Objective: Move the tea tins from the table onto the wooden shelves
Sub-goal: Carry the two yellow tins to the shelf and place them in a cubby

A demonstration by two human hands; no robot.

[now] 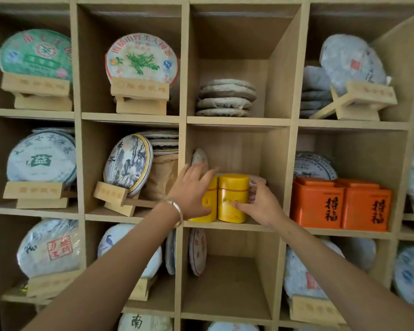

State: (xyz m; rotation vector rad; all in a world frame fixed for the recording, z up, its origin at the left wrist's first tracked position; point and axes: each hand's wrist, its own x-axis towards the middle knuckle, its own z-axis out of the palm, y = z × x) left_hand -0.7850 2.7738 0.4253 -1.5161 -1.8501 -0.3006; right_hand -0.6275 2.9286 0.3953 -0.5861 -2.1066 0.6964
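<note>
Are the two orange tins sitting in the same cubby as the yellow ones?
No: the orange tins stand one cubby to the right of the yellow tins, with a wooden divider between them.

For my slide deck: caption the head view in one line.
Left hand and right hand steady two yellow tea tins side by side in a wooden shelf cubby.

Stood on the middle cubby board of the wooden shelves [234, 226]: two yellow tea tins [232, 198] side by side, touching. Right of them, next cubby, two orange tins [339, 204].
</note>
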